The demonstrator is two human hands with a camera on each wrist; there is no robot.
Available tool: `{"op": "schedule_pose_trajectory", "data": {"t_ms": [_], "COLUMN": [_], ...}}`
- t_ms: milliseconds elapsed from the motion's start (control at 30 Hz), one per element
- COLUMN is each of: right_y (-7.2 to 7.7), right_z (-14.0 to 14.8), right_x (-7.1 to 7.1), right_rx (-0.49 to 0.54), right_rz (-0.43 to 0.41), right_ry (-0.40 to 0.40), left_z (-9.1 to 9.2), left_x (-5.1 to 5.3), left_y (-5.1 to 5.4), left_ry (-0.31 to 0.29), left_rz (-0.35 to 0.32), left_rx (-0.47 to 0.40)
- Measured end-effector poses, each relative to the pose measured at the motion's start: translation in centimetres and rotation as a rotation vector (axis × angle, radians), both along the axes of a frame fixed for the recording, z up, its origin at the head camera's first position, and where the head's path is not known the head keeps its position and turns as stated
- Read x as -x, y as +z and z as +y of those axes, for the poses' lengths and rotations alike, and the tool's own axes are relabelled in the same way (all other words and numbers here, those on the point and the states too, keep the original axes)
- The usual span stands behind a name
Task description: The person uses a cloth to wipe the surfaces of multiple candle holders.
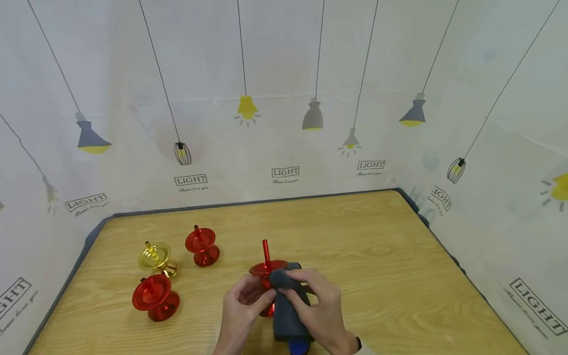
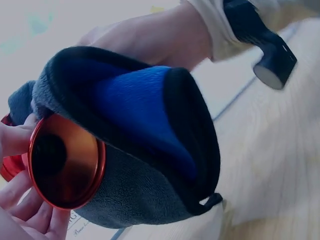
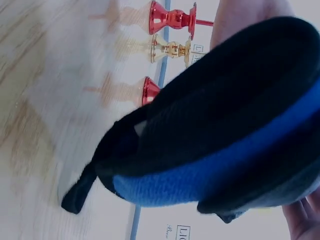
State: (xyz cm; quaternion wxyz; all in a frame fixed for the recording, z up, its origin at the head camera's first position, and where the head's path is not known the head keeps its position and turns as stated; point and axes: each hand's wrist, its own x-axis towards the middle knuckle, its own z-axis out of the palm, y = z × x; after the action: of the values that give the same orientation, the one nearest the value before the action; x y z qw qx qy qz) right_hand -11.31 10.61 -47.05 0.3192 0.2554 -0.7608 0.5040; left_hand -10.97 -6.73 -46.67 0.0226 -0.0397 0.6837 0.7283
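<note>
A shiny red candle holder with a tall thin tube is held in my left hand around its lower part. Its hollow round base faces the left wrist camera. My right hand pinches a folded cloth, dark grey on one side and blue on the other. The cloth lies against the candle holder's right side and covers part of its dish and stem. In the right wrist view the cloth hides the held candle holder and most of both hands.
To the left on the wooden table stand a gold candle holder, a red one in front of it and another red one farther back. White sheeting printed with lamps rises behind the table's dark edge.
</note>
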Motion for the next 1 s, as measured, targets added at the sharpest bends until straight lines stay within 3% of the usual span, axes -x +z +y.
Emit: {"op": "schedule_pose_trajectory", "data": {"t_ms": [167, 433, 567, 667, 767, 1000], "right_y": [0.25, 0.49, 0.41, 0.36, 0.39, 0.06], "right_z": [-0.11, 0.38, 0.55, 0.56, 0.47, 0.06], "right_x": [-0.10, 0.03, 0.10, 0.08, -0.02, -0.26], "right_rx": [0.059, 0.273, 0.322, 0.316, 0.267, 0.068], "right_rz": [-0.047, -0.434, -0.515, -0.490, -0.408, -0.044], "right_ry": [0.054, 0.145, 0.151, 0.146, 0.124, 0.043], "left_z": [-0.48, -0.97, -1.03, -0.88, -0.54, -0.07], "left_x": [0.08, -0.18, -0.18, -0.26, -0.44, -0.50], "left_y": [-0.01, -0.17, -0.15, 0.09, 0.40, 0.56], "left_ry": [-0.026, -0.130, -0.131, -0.104, -0.070, -0.030], "left_rz": [-0.012, -0.037, -0.051, -0.050, -0.029, -0.013], "left_rx": [-0.062, -0.183, -0.152, -0.098, -0.055, 0.021]}}
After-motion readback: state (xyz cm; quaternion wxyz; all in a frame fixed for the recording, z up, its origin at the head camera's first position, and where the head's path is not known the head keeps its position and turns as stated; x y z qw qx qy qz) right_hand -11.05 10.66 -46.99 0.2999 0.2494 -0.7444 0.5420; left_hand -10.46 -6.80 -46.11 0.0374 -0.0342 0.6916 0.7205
